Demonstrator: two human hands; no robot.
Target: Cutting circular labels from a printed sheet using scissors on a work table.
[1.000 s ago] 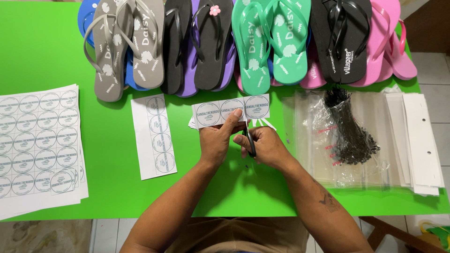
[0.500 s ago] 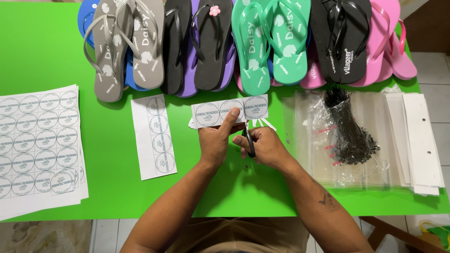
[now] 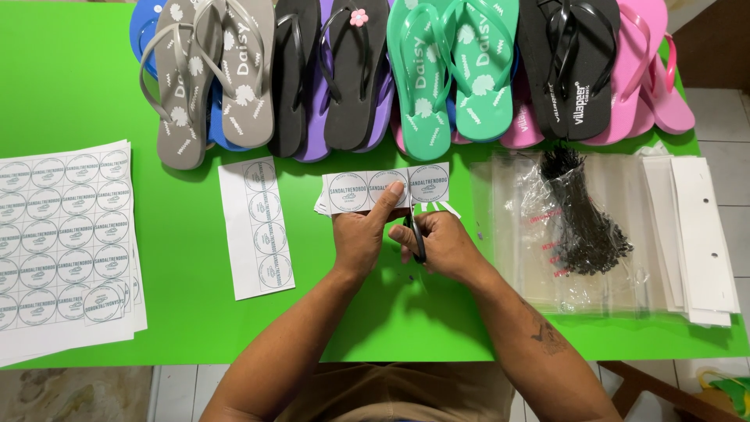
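Note:
My left hand pinches a short white paper strip printed with three round labels, thumb on top of it. My right hand grips black-handled scissors whose blades point up into the strip between two of the circles. Both hands hover over the green table, near its middle. Thin white paper offcuts lie just right of the strip.
A narrow label strip lies left of my hands, and a stack of full label sheets sits at the far left. Several flip-flop pairs line the back edge. Clear bags holding black ties and white cards lie at right.
The label strip has shifted slightly right and up in my left hand, and the scissors have worked further into it. Everything else stays put.

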